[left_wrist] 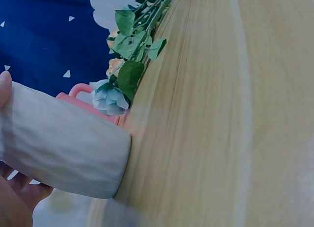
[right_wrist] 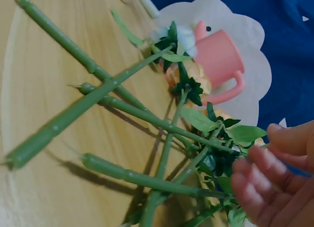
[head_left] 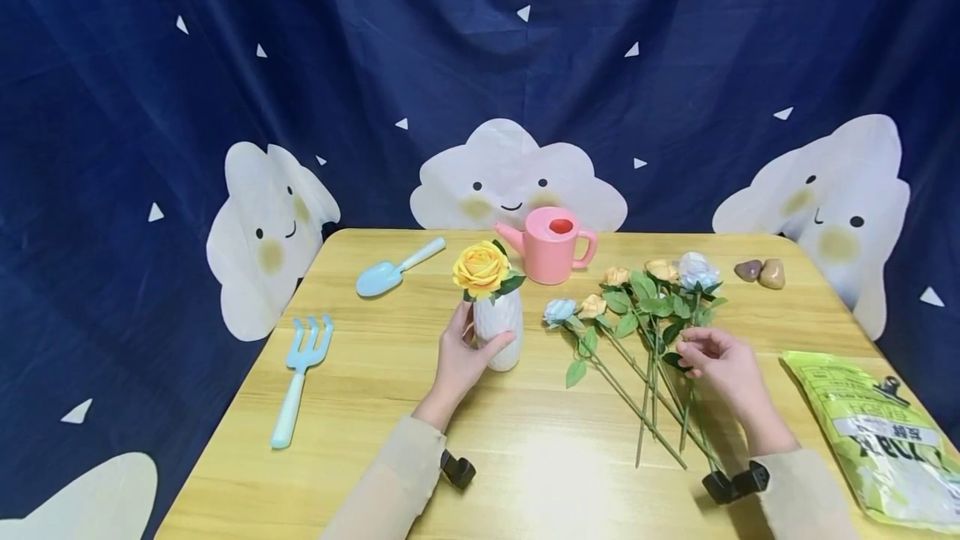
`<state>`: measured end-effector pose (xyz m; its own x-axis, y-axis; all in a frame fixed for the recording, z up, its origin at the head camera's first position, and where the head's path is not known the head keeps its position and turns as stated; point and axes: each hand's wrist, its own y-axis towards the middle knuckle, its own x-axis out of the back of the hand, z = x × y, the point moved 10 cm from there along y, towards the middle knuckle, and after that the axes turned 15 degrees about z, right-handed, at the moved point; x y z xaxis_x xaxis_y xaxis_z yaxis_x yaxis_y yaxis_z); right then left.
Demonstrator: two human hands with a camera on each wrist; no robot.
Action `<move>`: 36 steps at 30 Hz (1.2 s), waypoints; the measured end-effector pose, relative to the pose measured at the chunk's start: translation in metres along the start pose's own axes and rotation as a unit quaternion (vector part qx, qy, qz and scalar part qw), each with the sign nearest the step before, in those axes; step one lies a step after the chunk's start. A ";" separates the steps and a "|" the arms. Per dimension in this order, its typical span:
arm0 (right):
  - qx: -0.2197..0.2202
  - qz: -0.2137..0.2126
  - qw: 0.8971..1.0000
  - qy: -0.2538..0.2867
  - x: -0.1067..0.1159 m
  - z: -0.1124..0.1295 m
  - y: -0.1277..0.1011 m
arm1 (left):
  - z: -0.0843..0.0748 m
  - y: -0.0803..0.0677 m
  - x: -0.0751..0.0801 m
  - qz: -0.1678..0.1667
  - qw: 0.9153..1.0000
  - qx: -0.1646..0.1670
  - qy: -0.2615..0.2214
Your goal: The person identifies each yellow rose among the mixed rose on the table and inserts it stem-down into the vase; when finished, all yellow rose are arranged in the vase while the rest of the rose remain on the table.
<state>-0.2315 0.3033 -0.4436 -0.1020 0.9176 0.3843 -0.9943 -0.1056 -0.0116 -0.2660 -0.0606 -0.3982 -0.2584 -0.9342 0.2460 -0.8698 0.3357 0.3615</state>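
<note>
Status: one yellow fabric rose (head_left: 481, 268) is in the small white ribbed ceramic vase (head_left: 498, 329), which stands upright on the light wood-grain bench (head_left: 390, 373), left of centre. The rest of the artificial roses (head_left: 648, 307) lie loose on the bench right of the vase, heads toward the far edge, stems crossing each other. By the look of it, one is in and roughly six are left; the exact count is unclear where the heads overlap.

Left hand (head_left: 465, 352): fingers and thumb wrapped round the vase body, steadying it. The left wrist view shows a matte, faceted vase wall (left_wrist: 64, 148) with its base flat on the bench.

Right hand (head_left: 723, 365): over the leafy part of the pile, fingertips (right_wrist: 255, 188) lightly curled at a stem among the leaves. Contact looks likely but a firm grip is not confirmed; nothing is lifted.

Materials: the stems are green moulded plastic (right_wrist: 98, 94), with knobbly nodes and blunt cut ends. The leaves are thin fabric. The heads are pale blue, peach and white.

Other items:
- pink plastic watering can (head_left: 551, 244) behind the vase
- pale blue plastic trowel (head_left: 397, 267) and fork (head_left: 302, 377) to the left
- two smooth pebbles (head_left: 761, 272) far right
- glossy green clipped bag (head_left: 877, 432) at the right edge
</note>
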 end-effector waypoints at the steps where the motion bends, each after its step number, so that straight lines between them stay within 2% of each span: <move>1: -0.011 0.008 1.000 0.001 -0.002 -0.002 0.001 | 0.001 0.000 0.000 0.000 1.000 0.002 0.000; 6: -0.050 0.036 0.998 0.001 -0.013 -0.009 0.011 | 0.002 -0.001 0.000 0.001 1.000 0.010 0.004; 12: -0.080 0.039 0.996 -0.025 -0.015 -0.012 0.024 | 0.003 0.001 -0.002 0.004 1.000 0.010 0.006; 17: -0.145 0.040 0.988 -0.031 -0.016 -0.023 0.030 | 0.004 0.002 -0.005 0.014 1.000 0.014 0.015; 22: -0.185 0.040 0.981 -0.041 -0.015 -0.028 0.035 | 0.003 0.003 -0.005 0.019 1.000 0.011 0.018; 28: -0.189 0.025 0.981 -0.021 -0.012 -0.030 0.039 | 0.002 0.002 -0.005 0.022 0.999 0.012 0.021; 36: -0.142 -0.001 0.988 0.055 -0.007 -0.021 0.038 | 0.002 0.000 -0.002 0.014 1.000 0.012 0.014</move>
<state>-0.2697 0.3008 -0.4661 -0.0881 0.9553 0.2821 -0.9609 -0.0069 -0.2767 -0.2662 -0.0589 -0.4004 -0.2716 -0.9204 0.2812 -0.8723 0.3589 0.3321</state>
